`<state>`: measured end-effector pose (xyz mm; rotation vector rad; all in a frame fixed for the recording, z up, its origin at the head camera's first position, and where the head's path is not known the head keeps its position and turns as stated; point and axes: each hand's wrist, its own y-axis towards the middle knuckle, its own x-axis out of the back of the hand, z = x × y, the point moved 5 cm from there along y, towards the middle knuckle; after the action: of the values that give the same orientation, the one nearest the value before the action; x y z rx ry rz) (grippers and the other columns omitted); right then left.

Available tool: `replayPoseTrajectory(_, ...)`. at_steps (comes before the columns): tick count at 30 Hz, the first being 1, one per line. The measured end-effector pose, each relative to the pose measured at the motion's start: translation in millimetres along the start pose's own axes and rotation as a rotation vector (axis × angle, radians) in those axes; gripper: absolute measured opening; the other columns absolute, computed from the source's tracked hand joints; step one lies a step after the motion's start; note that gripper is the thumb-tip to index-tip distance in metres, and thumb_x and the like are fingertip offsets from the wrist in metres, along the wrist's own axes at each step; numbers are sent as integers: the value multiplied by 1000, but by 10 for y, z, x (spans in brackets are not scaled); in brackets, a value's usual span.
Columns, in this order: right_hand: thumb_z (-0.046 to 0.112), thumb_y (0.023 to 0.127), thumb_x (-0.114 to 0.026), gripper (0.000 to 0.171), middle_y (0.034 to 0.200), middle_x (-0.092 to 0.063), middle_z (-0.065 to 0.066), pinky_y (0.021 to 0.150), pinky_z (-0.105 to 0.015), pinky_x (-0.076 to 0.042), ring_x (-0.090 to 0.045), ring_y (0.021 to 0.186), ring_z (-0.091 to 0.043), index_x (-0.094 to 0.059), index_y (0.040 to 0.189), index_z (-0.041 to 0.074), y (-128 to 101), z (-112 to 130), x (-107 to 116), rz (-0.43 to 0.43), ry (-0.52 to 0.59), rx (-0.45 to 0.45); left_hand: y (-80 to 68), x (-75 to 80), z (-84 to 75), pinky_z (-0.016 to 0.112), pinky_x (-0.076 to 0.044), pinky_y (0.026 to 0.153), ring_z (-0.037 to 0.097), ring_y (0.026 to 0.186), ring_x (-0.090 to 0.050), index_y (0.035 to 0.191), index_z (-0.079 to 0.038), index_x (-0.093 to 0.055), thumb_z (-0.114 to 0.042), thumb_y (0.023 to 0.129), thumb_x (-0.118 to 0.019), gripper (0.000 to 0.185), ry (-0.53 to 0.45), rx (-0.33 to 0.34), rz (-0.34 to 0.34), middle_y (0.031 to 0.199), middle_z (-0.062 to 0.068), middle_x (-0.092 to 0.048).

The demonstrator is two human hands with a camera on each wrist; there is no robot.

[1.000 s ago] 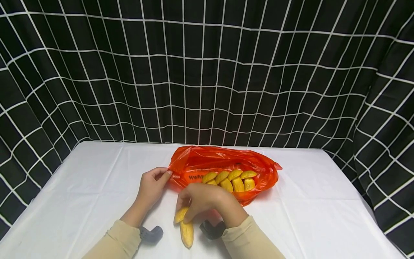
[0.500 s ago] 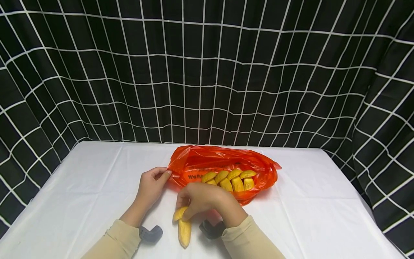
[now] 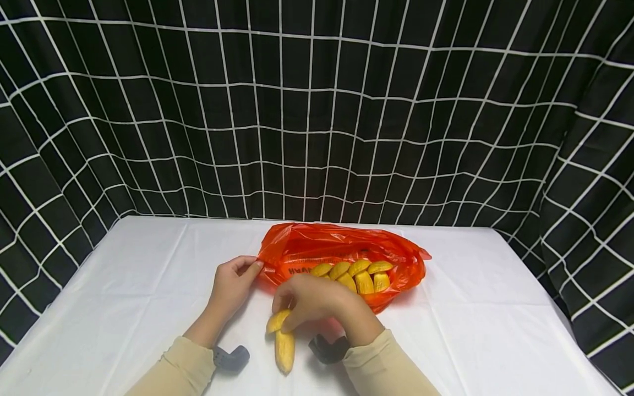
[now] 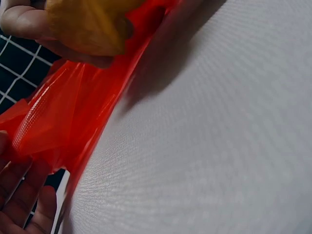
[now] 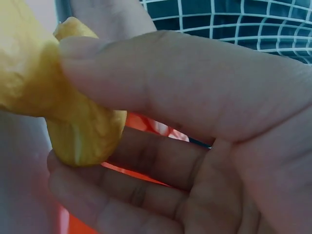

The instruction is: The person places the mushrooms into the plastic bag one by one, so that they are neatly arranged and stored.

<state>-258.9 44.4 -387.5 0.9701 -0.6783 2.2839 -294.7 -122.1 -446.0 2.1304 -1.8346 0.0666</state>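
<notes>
An orange plastic bag (image 3: 342, 250) lies open on the white table (image 3: 124, 286), with several yellow banana-shaped pieces (image 3: 354, 273) inside. My left hand (image 3: 233, 283) pinches the bag's left edge (image 4: 53, 122). My right hand (image 3: 317, 302) sits just in front of the bag and grips a yellow piece (image 3: 277, 320) between thumb and fingers; the right wrist view shows the yellow piece (image 5: 63, 117) under the thumb. Another yellow piece (image 3: 284, 351) lies on the cloth right below it, pointing toward me.
A black curtain with a white grid (image 3: 317, 110) hangs behind and around the table. Dark wrist-worn cameras (image 3: 231, 357) sit on both beige sleeves. White cloth spreads to the left and right of the bag.
My right hand with its yellow piece has shifted slightly up and toward the bag. The piece lying on the cloth has shifted slightly toward the bag. The left hand keeps its hold.
</notes>
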Motion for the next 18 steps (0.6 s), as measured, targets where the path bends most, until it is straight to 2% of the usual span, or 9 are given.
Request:
replayPoseTrajectory(5, 17, 76, -83, 17, 82, -67, 15, 79, -23, -50, -60, 80, -7, -72, 87, 24, -25, -35, 85, -46, 21, 21, -4, 10, -4, 14, -52, 75, 12, 82, -63, 99, -1, -74, -16, 92, -68, 17, -6, -35, -1, 93, 12, -74)
replayPoseTrajectory(9, 18, 77, -82, 18, 85, -68, 15, 80, -25, -51, -61, 82, -8, -74, 92, 24, -51, -56, 163, -100, 44, 32, 1, 10, 10, 15, -52, 75, 13, 83, -64, 98, -2, -74, -16, 92, -69, 16, 3, -34, -3, 92, 11, -74)
replayPoseTrajectory(14, 21, 80, -81, 21, 90, -70, 18, 82, -28, -51, -61, 86, -8, -75, 100, 26, -78, -84, 277, -197, 53, 74, 6, 10, 13, 16, -52, 75, 14, 83, -64, 97, -2, -75, -15, 92, -69, 15, 1, -23, -3, 91, 11, -74)
replayPoseTrajectory(18, 24, 82, -79, 24, 94, -70, 17, 82, -28, -52, -62, 87, -9, -75, 106, 25, -108, -115, 369, -287, 77, 61, 9, 9, 10, 16, -52, 74, 13, 82, -64, 97, -2, -74, -15, 91, -69, 15, 0, -21, 0, 90, 11, -74)
